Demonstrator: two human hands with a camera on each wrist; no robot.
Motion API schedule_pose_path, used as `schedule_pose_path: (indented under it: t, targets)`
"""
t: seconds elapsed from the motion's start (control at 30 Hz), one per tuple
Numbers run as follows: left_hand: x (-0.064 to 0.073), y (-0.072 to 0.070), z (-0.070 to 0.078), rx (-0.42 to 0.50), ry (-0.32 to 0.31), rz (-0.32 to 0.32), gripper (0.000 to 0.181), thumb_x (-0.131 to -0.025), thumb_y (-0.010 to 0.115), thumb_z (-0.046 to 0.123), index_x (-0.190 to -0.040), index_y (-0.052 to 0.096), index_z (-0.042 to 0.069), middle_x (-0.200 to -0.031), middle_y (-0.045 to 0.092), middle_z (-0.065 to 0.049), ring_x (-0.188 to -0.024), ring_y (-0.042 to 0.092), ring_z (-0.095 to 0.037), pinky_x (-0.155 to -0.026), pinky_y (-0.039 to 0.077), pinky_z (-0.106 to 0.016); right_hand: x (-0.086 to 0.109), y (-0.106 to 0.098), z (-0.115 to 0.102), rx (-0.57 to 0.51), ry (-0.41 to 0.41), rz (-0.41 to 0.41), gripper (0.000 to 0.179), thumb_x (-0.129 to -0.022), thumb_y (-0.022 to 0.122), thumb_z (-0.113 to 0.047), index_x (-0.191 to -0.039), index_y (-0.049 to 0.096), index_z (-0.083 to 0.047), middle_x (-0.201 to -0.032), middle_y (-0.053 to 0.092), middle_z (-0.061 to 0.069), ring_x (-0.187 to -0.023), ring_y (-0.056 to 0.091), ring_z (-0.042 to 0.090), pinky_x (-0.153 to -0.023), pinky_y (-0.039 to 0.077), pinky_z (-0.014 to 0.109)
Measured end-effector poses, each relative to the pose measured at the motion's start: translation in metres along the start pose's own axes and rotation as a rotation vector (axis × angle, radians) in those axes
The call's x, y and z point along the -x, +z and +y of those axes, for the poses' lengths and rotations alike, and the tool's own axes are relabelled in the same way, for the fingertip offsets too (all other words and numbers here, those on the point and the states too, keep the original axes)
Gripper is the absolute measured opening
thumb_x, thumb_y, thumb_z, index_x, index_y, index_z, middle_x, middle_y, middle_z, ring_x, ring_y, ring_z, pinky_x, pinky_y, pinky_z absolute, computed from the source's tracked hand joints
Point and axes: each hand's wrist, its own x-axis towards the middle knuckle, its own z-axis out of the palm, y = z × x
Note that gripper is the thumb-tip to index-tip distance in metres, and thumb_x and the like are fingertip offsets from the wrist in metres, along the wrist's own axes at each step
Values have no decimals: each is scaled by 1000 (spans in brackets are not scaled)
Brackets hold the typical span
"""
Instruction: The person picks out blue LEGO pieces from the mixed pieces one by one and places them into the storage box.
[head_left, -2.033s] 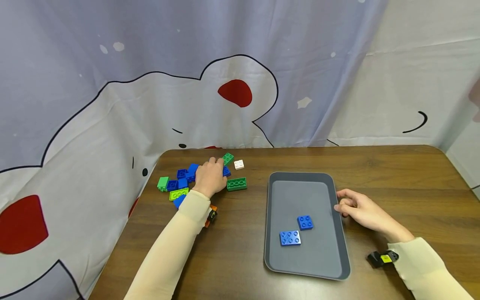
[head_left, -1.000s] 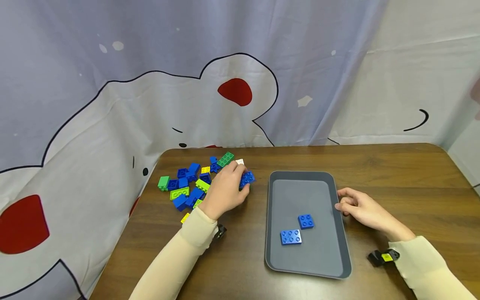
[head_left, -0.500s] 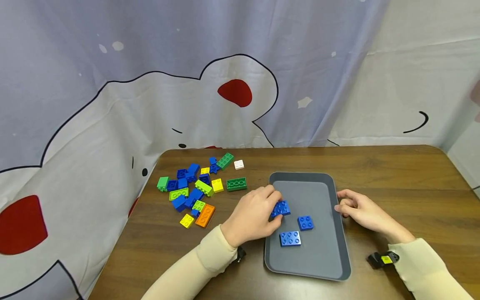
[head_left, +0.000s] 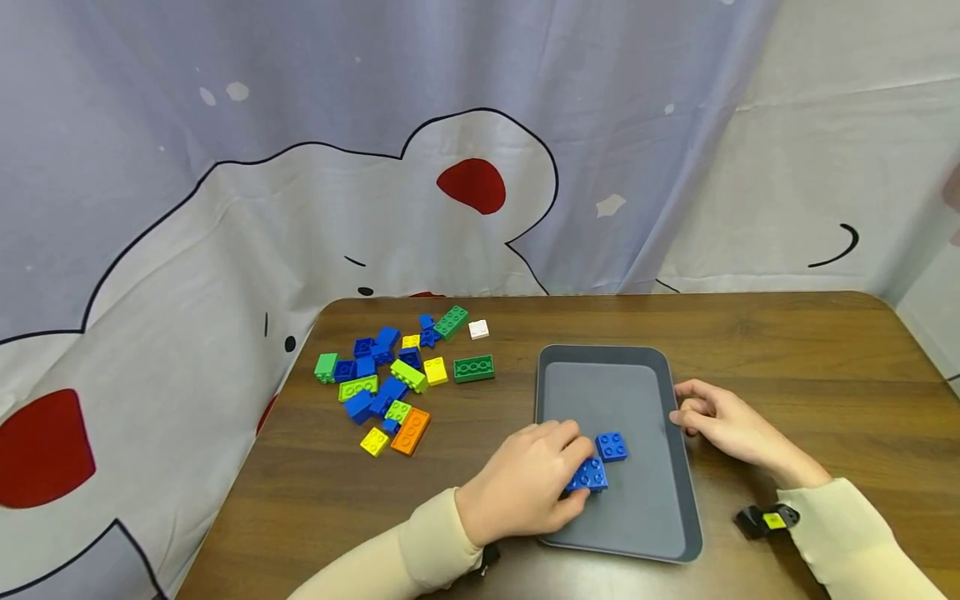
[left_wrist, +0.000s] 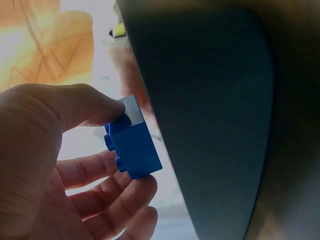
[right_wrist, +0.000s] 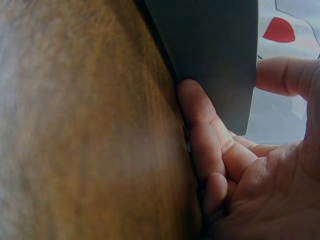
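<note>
The left hand (head_left: 525, 479) is partly closed and pinches a studded blue brick (head_left: 591, 473) between the thumb and the fingers. The held brick is located directly at the fingertips, on the right side of the left hand, over the left, near part of a grey tray (head_left: 600, 383). Contact between this brick and the tray floor cannot be determined.

The right hand (head_left: 727, 425) is positioned at the right wall of the tray. Its fingers are curled; the right wrist view shows the thumb at the upper edge of the wall and fingers against the outer face, gripping the tray. The held brick is well apart from the right hand.

A four-stud blue brick (head_left: 611, 447) lies in the tray, just beyond and to the right of the held brick, between the two hands.

A group of loose bricks (head_left: 365, 367) lies on the left, far part of the wood-grain worktop (head_left: 787, 358). An orange brick (head_left: 411, 431) is located at its near edge, and a white brick (head_left: 478, 329) at its far right.
</note>
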Motion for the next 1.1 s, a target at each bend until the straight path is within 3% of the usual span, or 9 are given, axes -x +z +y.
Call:
schedule_pose_path:
  t: [0.2,0.47,0.63,0.73,0.83,1.1]
  targets:
    - [6,2,15,-10,61,-36,27,-91,70,41,-106,65,19,-95,57,8,-75,46,-5,-62,39,-16,1,-1,0,5,1,7,46,-102,63,-17,-136,49,10,-75,59,-2,-69,55,8,-67,37,23]
    - [9,0,21,20,55,-127,29,-94,69,44,-111,65,21,-100,58,9,-80,48,-3,-68,46,-16,2,0,1,4,8,13,45,-102,63,-17,-136,49,10,-76,60,-2,-71,55,7,-69,38,22]
    - [13,-1,22,9,49,-136,54,-95,62,62,-130,61,22,-113,58,9,-89,51,-5,-74,48,-19,2,0,2,-1,-1,14,44,-102,63,-16,-135,50,10,-75,59,-3,-70,55,7,-68,38,22]
    - [16,-3,21,12,33,-135,68,-94,55,72,-140,55,23,-124,56,8,-97,53,-7,-78,49,-22,2,0,2,0,1,12,44,-102,63,-17,-135,50,10,-75,59,-3,-71,55,7,-68,38,23]
    - [20,-5,17,24,10,-124,70,-94,53,75,-142,55,24,-129,56,8,-102,54,-8,-80,50,-23,2,-1,1,0,1,13,43,-102,63,-17,-134,51,9,-76,60,-2,-71,55,7,-68,38,23]
    - [38,-12,-4,48,-88,-115,71,-92,59,72,-141,59,21,-133,59,4,-110,58,-13,-91,56,-30,0,0,1,-12,-7,6,43,-102,63,-16,-134,51,9,-74,59,-2,-69,54,8,-65,38,24]
